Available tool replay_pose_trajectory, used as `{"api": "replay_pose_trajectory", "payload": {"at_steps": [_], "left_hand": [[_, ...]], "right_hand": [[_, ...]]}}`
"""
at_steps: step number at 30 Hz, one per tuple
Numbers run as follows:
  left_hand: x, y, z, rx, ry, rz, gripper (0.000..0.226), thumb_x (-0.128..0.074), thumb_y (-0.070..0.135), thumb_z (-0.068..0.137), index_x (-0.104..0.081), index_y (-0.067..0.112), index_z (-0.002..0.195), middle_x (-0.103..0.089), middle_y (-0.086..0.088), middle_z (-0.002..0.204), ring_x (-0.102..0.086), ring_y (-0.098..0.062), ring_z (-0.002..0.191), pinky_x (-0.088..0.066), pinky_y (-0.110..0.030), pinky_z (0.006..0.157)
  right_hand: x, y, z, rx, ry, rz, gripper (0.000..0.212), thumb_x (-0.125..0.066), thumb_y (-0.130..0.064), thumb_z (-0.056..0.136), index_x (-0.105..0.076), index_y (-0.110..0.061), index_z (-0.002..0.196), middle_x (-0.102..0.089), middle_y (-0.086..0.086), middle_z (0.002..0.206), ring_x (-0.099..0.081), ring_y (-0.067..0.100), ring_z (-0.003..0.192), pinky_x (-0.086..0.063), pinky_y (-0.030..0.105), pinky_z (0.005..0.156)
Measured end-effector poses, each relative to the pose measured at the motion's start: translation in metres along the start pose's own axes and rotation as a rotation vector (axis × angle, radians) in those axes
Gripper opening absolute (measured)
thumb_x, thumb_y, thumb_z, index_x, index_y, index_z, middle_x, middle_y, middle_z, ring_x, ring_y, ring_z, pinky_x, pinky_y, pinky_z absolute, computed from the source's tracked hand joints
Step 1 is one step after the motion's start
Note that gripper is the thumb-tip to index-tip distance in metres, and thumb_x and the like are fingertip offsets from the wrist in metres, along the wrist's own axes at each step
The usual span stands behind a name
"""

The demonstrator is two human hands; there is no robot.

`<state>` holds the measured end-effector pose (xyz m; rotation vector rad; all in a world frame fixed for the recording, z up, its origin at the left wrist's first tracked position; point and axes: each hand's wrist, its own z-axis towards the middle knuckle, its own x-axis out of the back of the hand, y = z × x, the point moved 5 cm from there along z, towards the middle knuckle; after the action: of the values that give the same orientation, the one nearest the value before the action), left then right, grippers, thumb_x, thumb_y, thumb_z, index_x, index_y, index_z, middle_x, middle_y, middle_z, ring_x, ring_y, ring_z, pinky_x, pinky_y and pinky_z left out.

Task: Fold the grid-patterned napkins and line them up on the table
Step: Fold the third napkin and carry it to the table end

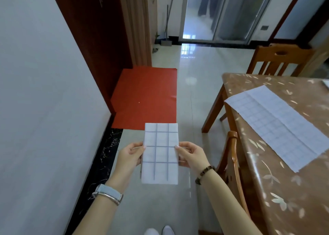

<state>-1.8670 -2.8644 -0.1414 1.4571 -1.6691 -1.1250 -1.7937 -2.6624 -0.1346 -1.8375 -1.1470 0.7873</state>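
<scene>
White paper crossed by blue-violet lines makes up the folded grid-patterned napkin (160, 153), which is held upright in mid-air over the tiled floor (195, 92), away from the table (284, 163) at about 3 o'clock. Its left edge is pinched by the left hand (131, 155) and its right edge by the right hand (191, 156), fingers closed on the paper at mid-height, thumbs in front. The fold appears finished as a narrow rectangle, so the step in hand is judged to be carrying it over and laying it down. For that to be done well, the edges should be kept pressed so the layers are not sprung open, and the piece should be set square to the table edge. An unfolded grid napkin (277, 126) is seen lying flat on the table at 2 o'clock. Farther off, a red mat (147, 95) lies at 12 o'clock.
</scene>
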Motion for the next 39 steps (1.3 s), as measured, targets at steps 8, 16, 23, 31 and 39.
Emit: {"api": "replay_pose_trajectory", "payload": {"at_steps": [8, 16, 23, 31, 39], "left_hand": [[-0.006, 0.025, 0.058, 0.0, -0.003, -0.003, 0.011, -0.064, 0.014, 0.094, -0.065, 0.016, 0.105, -0.078, 0.003, 0.087, -0.074, -0.012, 0.085, -0.056, -0.019, 0.067], [-0.003, 0.069, 0.155, -0.006, -0.065, 0.025, 0.016, -0.064, 0.013, 0.094, -0.066, 0.011, 0.11, -0.077, -0.006, 0.096, -0.073, -0.019, 0.093, -0.056, -0.026, 0.075], [0.004, 0.116, 0.235, 0.006, -0.124, 0.055, 0.014, -0.064, 0.013, 0.094, -0.067, 0.011, 0.108, -0.077, -0.005, 0.095, -0.073, -0.019, 0.09, -0.056, -0.027, 0.072], [0.001, 0.148, 0.293, 0.02, -0.15, 0.078, 0.014, -0.062, 0.012, 0.095, -0.067, 0.011, 0.109, -0.077, -0.006, 0.095, -0.074, -0.018, 0.088, -0.056, -0.027, 0.073], [-0.03, 0.172, 0.354, 0.033, -0.154, 0.073, 0.013, -0.06, 0.008, 0.096, -0.066, 0.009, 0.108, -0.077, -0.008, 0.096, -0.072, -0.015, 0.081, -0.057, -0.022, 0.063]], "right_hand": [[-0.008, -0.03, 0.055, -0.006, -0.032, -0.036, 0.018, -0.064, -0.015, 0.091, -0.062, -0.005, 0.105, -0.075, 0.005, 0.084, -0.073, 0.019, 0.074, -0.058, 0.026, 0.061], [-0.033, -0.07, 0.135, 0.011, 0.026, -0.006, 0.019, -0.064, -0.015, 0.091, -0.063, -0.004, 0.107, -0.072, 0.016, 0.097, -0.07, 0.027, 0.08, -0.061, 0.037, 0.071], [-0.062, -0.114, 0.202, 0.039, 0.089, 0.038, 0.005, -0.062, -0.01, 0.092, -0.064, -0.009, 0.097, -0.069, 0.007, 0.084, -0.067, 0.011, 0.057, -0.061, 0.032, 0.065], [-0.074, -0.14, 0.262, 0.047, 0.154, 0.09, 0.003, -0.066, -0.012, 0.09, -0.066, -0.014, 0.091, -0.056, 0.014, 0.085, -0.054, 0.019, 0.061, -0.055, 0.025, 0.053], [-0.06, -0.168, 0.33, 0.05, 0.132, 0.091, 0.008, -0.064, -0.012, 0.091, -0.066, -0.01, 0.098, -0.063, 0.004, 0.079, -0.059, 0.005, 0.05, -0.059, 0.033, 0.067]]}}
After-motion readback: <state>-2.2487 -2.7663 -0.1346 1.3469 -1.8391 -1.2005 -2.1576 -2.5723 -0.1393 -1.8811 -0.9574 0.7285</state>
